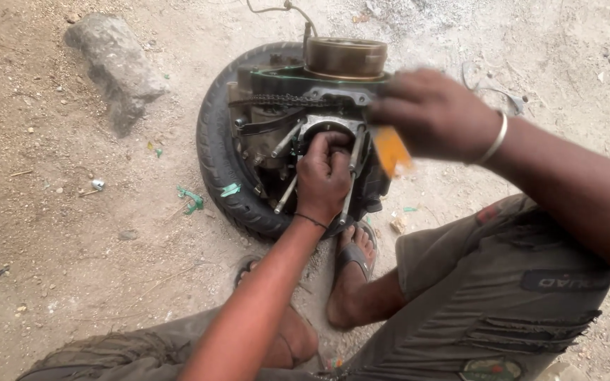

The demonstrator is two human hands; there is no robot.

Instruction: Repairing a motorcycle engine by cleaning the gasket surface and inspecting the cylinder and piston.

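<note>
Now the left hand (324,176) presses closed on the engine block (298,120), between its long studs (285,140). The engine lies on a tyre (214,152). The right hand (432,113) grips an orange-handled tool (392,150), blurred.

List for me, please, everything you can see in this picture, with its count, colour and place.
engine block: one, dark and greasy, lying inside the tyre, top centre
tyre: one, black, flat on the sandy ground
chain: one, dark, across the engine block
long studs: about four, silver, sticking out toward the camera
round drum: one, brownish, on the far side of the engine block
stone: one, grey, top left
orange-handled tool: one, blurred, under the right hand
sandal: one, dark, on the foot beside the tyre
bangle: one, silver, right wrist
left hand: at the engine opening between the studs
right hand: gripping the tool, blurred
</note>
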